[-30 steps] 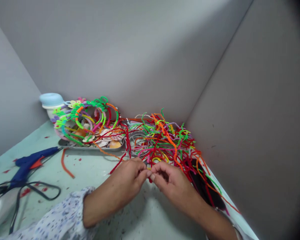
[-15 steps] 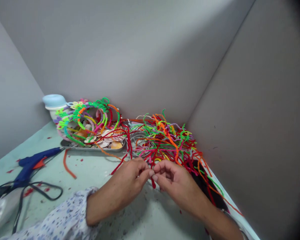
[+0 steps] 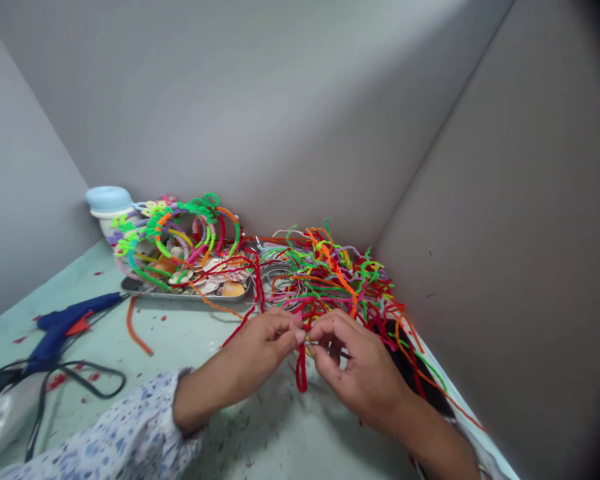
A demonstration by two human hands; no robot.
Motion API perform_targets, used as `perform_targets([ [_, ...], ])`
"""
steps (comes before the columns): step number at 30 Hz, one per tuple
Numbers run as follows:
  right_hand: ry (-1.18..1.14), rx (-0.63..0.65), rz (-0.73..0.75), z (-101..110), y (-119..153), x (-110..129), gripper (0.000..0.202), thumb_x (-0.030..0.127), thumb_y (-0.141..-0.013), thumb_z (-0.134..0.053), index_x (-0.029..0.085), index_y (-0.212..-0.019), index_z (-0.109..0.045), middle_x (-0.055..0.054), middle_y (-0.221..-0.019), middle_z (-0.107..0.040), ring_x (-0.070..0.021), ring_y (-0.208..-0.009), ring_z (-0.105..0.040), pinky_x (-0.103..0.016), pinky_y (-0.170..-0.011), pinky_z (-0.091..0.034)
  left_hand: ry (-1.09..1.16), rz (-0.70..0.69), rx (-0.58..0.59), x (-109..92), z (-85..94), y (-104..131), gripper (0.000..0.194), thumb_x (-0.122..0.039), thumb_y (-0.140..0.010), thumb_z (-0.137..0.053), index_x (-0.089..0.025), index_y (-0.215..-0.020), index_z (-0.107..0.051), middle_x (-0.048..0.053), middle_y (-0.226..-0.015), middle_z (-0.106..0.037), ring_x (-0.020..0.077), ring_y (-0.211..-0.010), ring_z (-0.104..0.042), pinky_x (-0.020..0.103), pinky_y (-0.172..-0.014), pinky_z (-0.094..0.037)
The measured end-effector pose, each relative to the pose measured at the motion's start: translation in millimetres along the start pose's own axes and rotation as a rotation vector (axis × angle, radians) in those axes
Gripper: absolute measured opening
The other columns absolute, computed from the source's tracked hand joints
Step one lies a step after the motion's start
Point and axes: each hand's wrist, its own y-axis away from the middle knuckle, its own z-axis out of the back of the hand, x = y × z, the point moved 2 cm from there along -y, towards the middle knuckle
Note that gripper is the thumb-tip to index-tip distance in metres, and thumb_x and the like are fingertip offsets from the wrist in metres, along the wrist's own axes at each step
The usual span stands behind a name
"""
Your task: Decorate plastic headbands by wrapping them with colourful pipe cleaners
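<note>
In the middle of the view my left hand (image 3: 275, 340) pinches a red pipe cleaner between thumb and forefinger. A narrow red pipe cleaner loop (image 3: 301, 373) hangs below its fingertips. Close against it, my right hand (image 3: 357, 363) is curled with thumb and forefinger around something thin and pale with a darker end, partly hidden by the fingers; I cannot make out its kind. Both sets of fingertips nearly meet. Just behind the hands lies a tangled heap of coloured pipe cleaners (image 3: 330, 267), with coiled silvery wire (image 3: 275, 277) at its left.
A metal tray (image 3: 180, 298) of shells stands at the back left, with pipe cleaner headbands (image 3: 180, 233) over it and a blue-lidded bottle (image 3: 111, 200) behind. A blue glue gun (image 3: 60, 333) with a black cord lies left, beside an orange pipe cleaner (image 3: 136, 330). Walls enclose the table.
The red loop now hangs lower and more plainly below my left fingertips. My right thumb has drawn away from my left thumb, and a thin pale item shows in the right hand.
</note>
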Motion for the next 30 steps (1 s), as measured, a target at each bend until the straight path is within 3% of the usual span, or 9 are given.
perform_targets([
  [7, 0.216, -0.021, 0.323, -6, 4, -7, 0.025, 0.01, -0.081, -0.054, 0.02, -0.104, -0.059, -0.007, -0.1, -0.061, -0.0176, -0.091, -0.058, -0.03, -0.078, -0.048, 0.123, 0.042, -0.033, 4, -0.2, -1, 0.026, -0.031, -0.086, -0.044, -0.016, -0.077, -0.064, 0.004, -0.085, -0.064, 0.0178, -0.086, -0.057, 0.028, -0.079, -0.045],
  [12, 0.408, -0.062, 0.473, -7, 6, -8, 0.026, 0.009, -0.082, -0.054, 0.021, -0.104, -0.061, -0.008, -0.099, -0.065, -0.019, -0.089, -0.059, -0.033, -0.074, -0.047, 0.191, 0.095, -0.051, 7, -2.8, -1, 0.027, -0.034, -0.084, -0.045, -0.016, -0.075, -0.063, 0.002, -0.078, -0.063, 0.0172, -0.079, -0.056, 0.028, -0.074, -0.044],
  [18, 0.369, -0.122, 0.535, -5, 5, -5, 0.025, 0.005, -0.081, -0.056, 0.019, -0.101, -0.062, -0.007, -0.089, -0.069, -0.018, -0.082, -0.062, -0.031, -0.07, -0.048, 0.3, 0.116, -0.016, 9, -5.3, 0, 0.027, -0.038, -0.083, -0.049, -0.015, -0.076, -0.063, 0.0, -0.072, -0.06, 0.0148, -0.071, -0.052, 0.025, -0.069, -0.042],
  [30, 0.258, -0.141, 0.525, -6, 8, -10, 0.029, 0.006, -0.082, -0.056, 0.021, -0.107, -0.06, -0.006, -0.089, -0.072, -0.0168, -0.083, -0.065, -0.03, -0.071, -0.05, 0.365, 0.141, 0.013, 14, -7.4, -2, 0.024, -0.037, -0.079, -0.056, -0.016, -0.074, -0.065, -0.001, -0.07, -0.063, 0.0143, -0.068, -0.054, 0.025, -0.069, -0.042],
])
